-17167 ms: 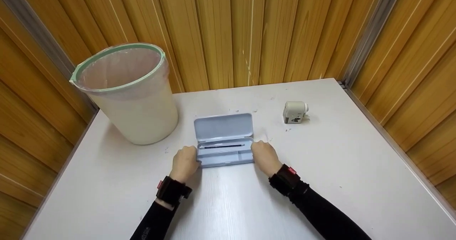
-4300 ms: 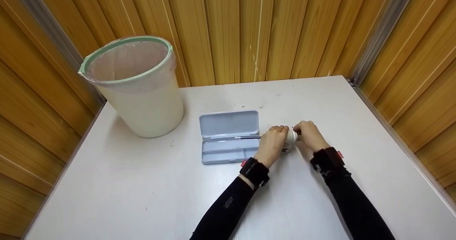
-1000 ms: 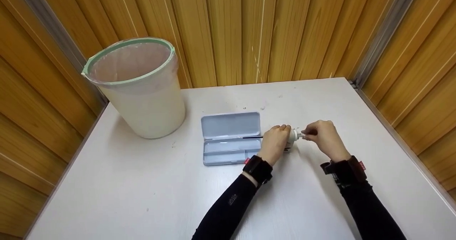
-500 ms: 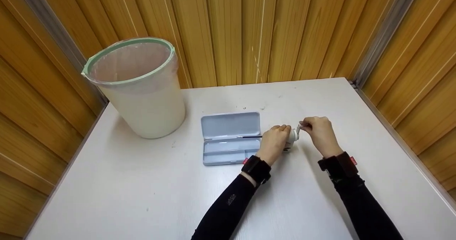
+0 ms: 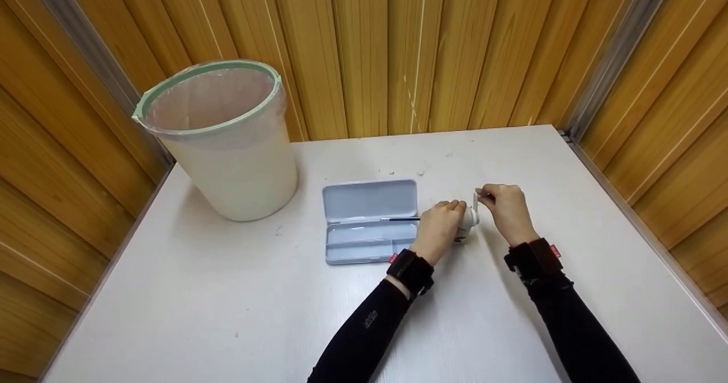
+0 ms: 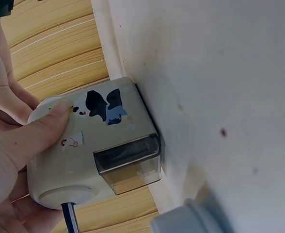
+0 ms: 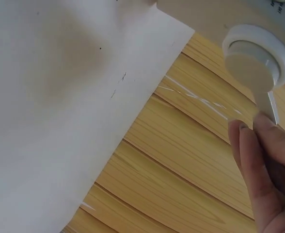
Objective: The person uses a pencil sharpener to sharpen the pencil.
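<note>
My left hand [image 5: 438, 229] grips the cream crank pencil sharpener [image 5: 467, 219], thumb pressed over its bird stickers in the left wrist view. A dark blue and white pencil [image 6: 71, 218] sticks out of the sharpener's round entry hole. In the head view that pencil reaches left over the open case. My right hand [image 5: 508, 212] pinches the end of the crank handle [image 7: 266, 107] between thumb and fingers; the handle points up in the head view. Low on the sharpener is a clear shavings drawer [image 6: 133, 165]. The left hand hides much of the sharpener in the head view.
A light blue pencil case [image 5: 358, 252] lies open on the white table [image 5: 256, 309], left of the sharpener, its lid [image 5: 369, 201] tipped back. A tall lined bin [image 5: 239, 178] with a green rim stands back left. Wood-patterned panels [image 5: 364, 58] enclose the table.
Earlier the pencil lay in the case and the sharpener stood farther back. Since then the hands have taken both, pencil in sharpener. Over the last second the crank has swung from pointing right to up.
</note>
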A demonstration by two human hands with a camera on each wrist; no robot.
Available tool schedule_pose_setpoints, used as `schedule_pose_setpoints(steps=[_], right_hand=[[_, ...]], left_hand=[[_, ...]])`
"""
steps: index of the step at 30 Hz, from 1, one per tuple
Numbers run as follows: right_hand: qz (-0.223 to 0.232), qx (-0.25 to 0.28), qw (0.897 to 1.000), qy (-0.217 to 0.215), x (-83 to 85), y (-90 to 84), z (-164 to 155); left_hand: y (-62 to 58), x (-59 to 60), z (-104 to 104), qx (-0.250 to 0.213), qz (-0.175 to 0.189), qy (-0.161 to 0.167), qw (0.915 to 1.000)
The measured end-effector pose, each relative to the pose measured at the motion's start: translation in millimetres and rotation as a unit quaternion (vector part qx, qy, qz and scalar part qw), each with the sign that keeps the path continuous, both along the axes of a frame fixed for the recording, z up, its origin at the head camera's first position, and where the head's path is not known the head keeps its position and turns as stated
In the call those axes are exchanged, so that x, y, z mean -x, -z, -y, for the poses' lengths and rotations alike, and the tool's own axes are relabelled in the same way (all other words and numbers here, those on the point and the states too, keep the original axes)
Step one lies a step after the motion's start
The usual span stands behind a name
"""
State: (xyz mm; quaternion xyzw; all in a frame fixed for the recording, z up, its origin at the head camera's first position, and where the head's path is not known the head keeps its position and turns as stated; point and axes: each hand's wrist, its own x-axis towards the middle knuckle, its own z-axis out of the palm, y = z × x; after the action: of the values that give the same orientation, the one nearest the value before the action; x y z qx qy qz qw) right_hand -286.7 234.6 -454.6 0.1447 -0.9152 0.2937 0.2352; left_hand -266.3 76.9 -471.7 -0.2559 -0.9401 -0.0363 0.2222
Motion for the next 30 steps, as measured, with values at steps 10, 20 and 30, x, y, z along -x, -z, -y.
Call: schedule_pose_setpoints(steps=[10, 20, 30], right_hand=[[0.035, -0.012, 0.999, -0.005, 9.1, 7.5, -1.8], [0.062, -0.02, 0.998, -0.01, 16.3, 10.2, -3.7], [0.071, -0.017, 0.997, -0.023, 20.4, 18.6, -3.2]], left_hand=[[2.3, -1.9, -0.7, -0.005, -0.006, 0.002, 1.0], [3.4, 1.0, -1.7, -0.012, -0.01, 0.006, 0.9999], [2.5, 1.1, 0.7, -0.009, 0.005, 0.009, 0.9999]])
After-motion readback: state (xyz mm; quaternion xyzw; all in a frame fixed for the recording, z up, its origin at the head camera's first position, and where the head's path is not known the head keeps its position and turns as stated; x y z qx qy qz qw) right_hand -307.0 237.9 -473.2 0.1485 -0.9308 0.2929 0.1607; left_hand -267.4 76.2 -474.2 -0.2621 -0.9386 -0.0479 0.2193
